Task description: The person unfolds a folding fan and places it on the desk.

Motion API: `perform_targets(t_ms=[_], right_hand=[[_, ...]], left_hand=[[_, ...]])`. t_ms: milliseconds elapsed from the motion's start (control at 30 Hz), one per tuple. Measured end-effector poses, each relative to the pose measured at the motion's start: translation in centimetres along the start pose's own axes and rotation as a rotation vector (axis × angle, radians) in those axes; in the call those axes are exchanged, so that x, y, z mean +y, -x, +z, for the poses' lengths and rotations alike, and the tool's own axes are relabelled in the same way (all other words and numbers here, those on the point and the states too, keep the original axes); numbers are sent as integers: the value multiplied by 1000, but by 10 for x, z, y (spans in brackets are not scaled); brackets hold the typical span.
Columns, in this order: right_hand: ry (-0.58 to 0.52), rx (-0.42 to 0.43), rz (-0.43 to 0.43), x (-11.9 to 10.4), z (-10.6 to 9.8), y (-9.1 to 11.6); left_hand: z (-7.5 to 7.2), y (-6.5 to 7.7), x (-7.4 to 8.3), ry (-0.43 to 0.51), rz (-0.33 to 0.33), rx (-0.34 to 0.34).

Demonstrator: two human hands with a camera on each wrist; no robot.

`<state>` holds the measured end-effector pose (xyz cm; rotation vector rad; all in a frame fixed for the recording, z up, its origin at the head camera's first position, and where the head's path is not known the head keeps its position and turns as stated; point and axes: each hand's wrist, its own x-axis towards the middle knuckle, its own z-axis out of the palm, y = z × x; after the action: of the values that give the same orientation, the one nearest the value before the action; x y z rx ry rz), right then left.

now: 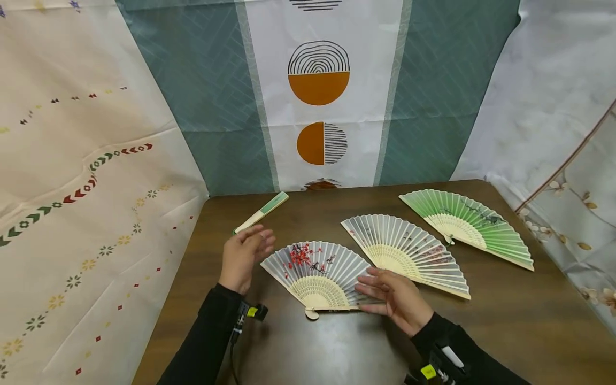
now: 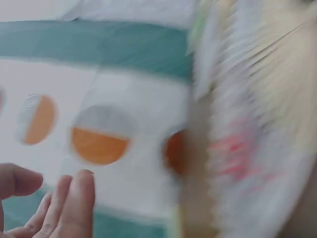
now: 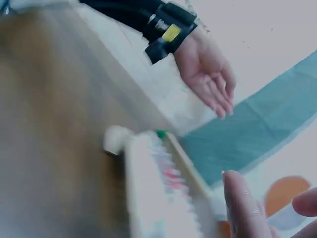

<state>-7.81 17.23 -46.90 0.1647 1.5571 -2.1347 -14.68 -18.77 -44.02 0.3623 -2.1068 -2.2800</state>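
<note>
A white folding fan (image 1: 308, 262) with red blossoms lies spread on the table in the head view. At its right end is my right hand (image 1: 395, 299), fingers extended and nothing gripped; whether they touch the fan's edge I cannot tell. My left hand (image 1: 245, 256) hovers left of that fan, fingers loosely bent and holding nothing. Just beyond it lies a closed green fan (image 1: 263, 211) with pale sticks. In the blurred left wrist view, the blossom fan (image 2: 237, 153) fills the right side. The right wrist view shows the fan (image 3: 153, 193) nearly edge-on.
To the right, a spread whitish fan (image 1: 409, 251) with a fine pattern and a spread green fan (image 1: 467, 219) lie in a diagonal row. The brown table (image 1: 308, 353) ends at a hanging teal and white cloth (image 1: 327, 112). Patterned cloths hang at both sides.
</note>
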Motion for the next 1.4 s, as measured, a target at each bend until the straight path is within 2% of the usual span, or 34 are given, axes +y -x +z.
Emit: perform_targets(t_ms=[100,167,333,433,500,667,700,800,867,967,1067,1133,1233,1400], right_hand=[[58,79,-85,-18,12,-20],[109,112,-139,-27,19,-34],[253,147,-267,-36,26,-70],[367,173,-304,-36,28,-90],[467,192,-318,-35,28,-102],[640,228,-285,-28,28,-121],[659,233,-276,-27,28,-123],[725,249,-267,-22,25,-128],[742,246,-275,-21,25,-132],[745,238,-282,-20,25,-132],[717,226,-276,-20,25,-131],[697,230,-279,-21,25,-130],[681,233,-286,-23,26,-131],[688,224,-297,-26,28,-132]], left_hand=[[5,-28,21,-69,88,43],[8,-44,26,-160,127,71],[12,-78,16,-506,195,140],[9,-96,6,-675,207,156],[0,-113,-9,-794,188,169],[-32,-165,-72,-1073,132,184],[-36,-176,-85,-1117,140,179],[-41,-191,-106,-1191,125,134],[-40,-195,-112,-1204,102,117],[-37,-189,-114,-1197,70,116],[-36,-185,-116,-1212,92,138],[-35,-188,-118,-1232,131,145],[-31,-187,-115,-1246,155,145],[-26,-178,-102,-1257,124,150]])
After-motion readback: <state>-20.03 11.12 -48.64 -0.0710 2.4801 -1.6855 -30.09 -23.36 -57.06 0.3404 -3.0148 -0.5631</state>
